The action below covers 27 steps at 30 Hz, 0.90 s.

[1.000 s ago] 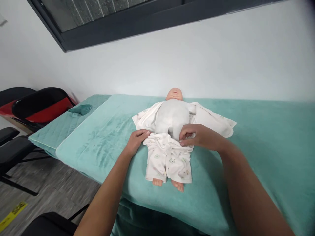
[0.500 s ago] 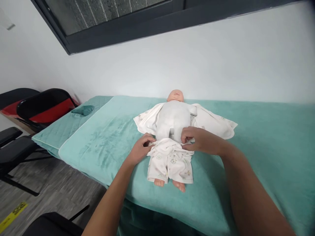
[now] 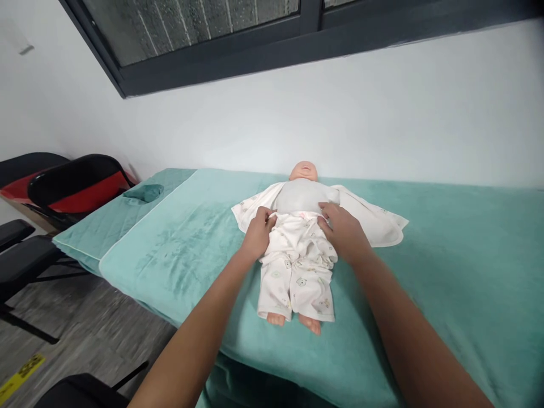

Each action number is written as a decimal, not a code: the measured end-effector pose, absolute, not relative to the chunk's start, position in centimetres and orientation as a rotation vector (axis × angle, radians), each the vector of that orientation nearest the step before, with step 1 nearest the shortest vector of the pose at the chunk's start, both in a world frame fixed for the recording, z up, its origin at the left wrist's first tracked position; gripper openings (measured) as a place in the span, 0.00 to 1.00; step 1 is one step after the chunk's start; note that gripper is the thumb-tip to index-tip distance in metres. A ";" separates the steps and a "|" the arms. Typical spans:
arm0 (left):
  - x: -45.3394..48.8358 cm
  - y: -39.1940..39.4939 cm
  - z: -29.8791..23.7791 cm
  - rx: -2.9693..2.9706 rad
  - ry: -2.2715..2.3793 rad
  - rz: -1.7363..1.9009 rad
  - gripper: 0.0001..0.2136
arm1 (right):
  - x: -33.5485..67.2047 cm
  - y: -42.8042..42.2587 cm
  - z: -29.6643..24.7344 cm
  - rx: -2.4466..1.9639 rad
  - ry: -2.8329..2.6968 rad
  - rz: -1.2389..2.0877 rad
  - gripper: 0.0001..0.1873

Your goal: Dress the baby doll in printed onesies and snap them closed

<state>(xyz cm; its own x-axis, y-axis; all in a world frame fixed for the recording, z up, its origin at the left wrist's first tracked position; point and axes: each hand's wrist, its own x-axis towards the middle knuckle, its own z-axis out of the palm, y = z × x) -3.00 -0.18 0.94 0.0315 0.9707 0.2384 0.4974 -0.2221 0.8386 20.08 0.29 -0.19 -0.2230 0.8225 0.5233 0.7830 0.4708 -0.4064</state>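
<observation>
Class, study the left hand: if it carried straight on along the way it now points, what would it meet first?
Past the printed trousers it touches, the left hand would probably meet the doll's light grey torso first, though depth is hard to judge.

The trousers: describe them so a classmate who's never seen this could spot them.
Find the green-covered bed by the white wall, then the doll on it. The trousers cover its lower half, the left hand and right hand at their waist. Unlike the open top spread at its sides, they have two legs, with feet below the hems.
</observation>
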 end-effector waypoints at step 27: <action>-7.1 5.2 1.1 1.506 1.092 0.720 0.16 | 24.6 3.3 -0.1 -1.391 -1.627 1.333 0.15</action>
